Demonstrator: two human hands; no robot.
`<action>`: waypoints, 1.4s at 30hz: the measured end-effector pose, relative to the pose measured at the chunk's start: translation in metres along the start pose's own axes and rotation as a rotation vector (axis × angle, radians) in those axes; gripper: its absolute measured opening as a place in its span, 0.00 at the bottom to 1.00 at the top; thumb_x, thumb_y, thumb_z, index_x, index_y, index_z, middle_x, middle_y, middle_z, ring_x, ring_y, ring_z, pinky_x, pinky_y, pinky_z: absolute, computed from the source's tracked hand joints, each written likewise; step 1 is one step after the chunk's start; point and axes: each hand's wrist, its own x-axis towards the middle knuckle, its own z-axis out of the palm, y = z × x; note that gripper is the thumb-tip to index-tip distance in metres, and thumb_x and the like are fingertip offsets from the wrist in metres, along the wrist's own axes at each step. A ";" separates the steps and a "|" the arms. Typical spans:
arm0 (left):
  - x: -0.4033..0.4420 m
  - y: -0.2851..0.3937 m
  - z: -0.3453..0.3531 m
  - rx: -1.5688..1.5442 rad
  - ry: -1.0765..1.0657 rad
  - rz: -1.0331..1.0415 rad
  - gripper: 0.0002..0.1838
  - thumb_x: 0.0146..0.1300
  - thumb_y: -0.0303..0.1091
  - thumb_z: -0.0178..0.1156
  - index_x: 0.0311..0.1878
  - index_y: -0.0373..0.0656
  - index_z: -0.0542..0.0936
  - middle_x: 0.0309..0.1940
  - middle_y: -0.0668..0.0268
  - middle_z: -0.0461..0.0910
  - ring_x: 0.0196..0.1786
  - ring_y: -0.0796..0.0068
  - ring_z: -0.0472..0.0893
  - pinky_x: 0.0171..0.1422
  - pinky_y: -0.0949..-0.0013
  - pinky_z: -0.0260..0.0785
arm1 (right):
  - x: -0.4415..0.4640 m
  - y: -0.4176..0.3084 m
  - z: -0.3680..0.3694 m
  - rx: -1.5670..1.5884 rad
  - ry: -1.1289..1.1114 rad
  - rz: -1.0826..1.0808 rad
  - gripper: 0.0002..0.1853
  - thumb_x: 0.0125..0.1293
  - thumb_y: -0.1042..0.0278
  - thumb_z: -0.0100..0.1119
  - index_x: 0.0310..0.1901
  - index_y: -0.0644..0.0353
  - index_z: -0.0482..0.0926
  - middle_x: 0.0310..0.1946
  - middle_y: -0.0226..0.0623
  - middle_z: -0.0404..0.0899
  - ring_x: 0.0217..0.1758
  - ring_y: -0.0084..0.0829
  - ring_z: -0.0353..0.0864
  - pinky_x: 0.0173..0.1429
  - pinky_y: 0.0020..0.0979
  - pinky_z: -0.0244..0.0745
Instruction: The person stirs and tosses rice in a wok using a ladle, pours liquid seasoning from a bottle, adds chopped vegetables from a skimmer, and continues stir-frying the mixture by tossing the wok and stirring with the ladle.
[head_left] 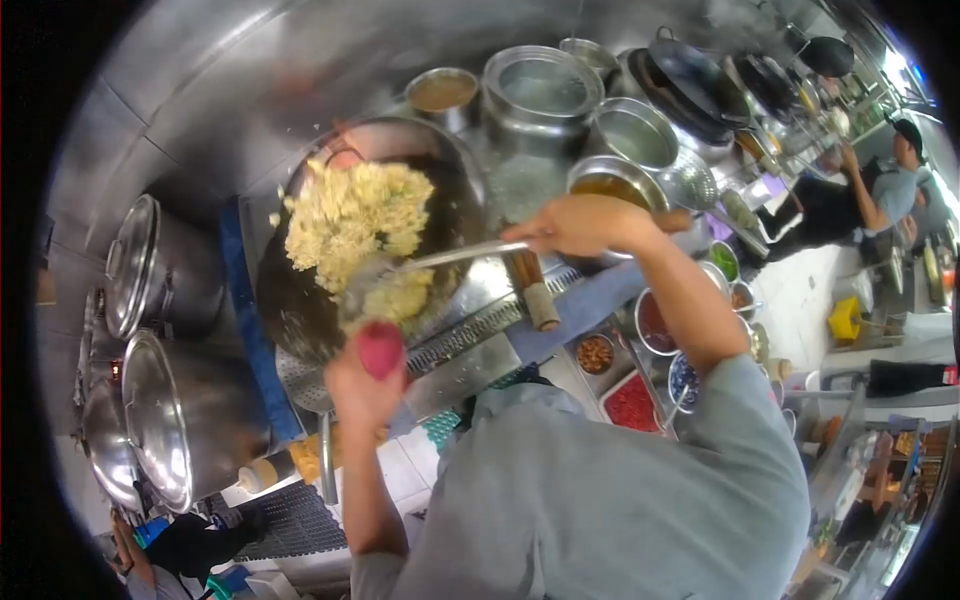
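A large dark wok (450, 190) sits on the stove, with yellow fried rice (360, 220) heaped in it; some grains are blurred and in the air. My left hand (365, 385) is closed at the wok's near edge, around what looks like its handle, with a rounded red end showing. My right hand (580, 225) grips the long handle of a metal ladle (465, 255) from the right side. The ladle's bowl lies among the rice, partly hidden and smeared by motion.
Behind the wok stand a lidded steel pot (542, 85) and several open pots. A perforated skimmer (305, 385) lies near the wok's left front. Tall steel pots (200, 420) are at left. Trays and bowls of ingredients (632, 400) line the right. A co-worker (890, 185) stands far right.
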 end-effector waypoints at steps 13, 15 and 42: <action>0.028 -0.042 0.045 0.088 0.068 0.175 0.20 0.46 0.40 0.70 0.42 0.43 0.79 0.27 0.56 0.82 0.31 0.51 0.82 0.38 0.56 0.74 | 0.032 -0.021 0.007 -0.092 0.061 0.212 0.21 0.68 0.64 0.45 0.62 0.41 0.72 0.41 0.43 0.83 0.43 0.46 0.83 0.48 0.45 0.77; 0.023 -0.066 0.094 0.177 0.159 0.249 0.19 0.46 0.40 0.69 0.41 0.44 0.79 0.28 0.56 0.81 0.31 0.50 0.80 0.39 0.54 0.72 | 0.049 -0.010 0.051 -0.050 0.176 0.284 0.22 0.67 0.66 0.43 0.63 0.45 0.71 0.38 0.44 0.83 0.40 0.47 0.83 0.41 0.45 0.78; -0.126 -0.110 0.084 -1.169 0.008 -1.026 0.15 0.51 0.24 0.64 0.44 0.40 0.76 0.30 0.67 0.77 0.22 0.76 0.75 0.17 0.71 0.63 | 0.250 -0.089 -0.037 1.077 1.016 -0.473 0.15 0.63 0.69 0.61 0.19 0.59 0.71 0.12 0.29 0.71 0.14 0.21 0.69 0.19 0.26 0.64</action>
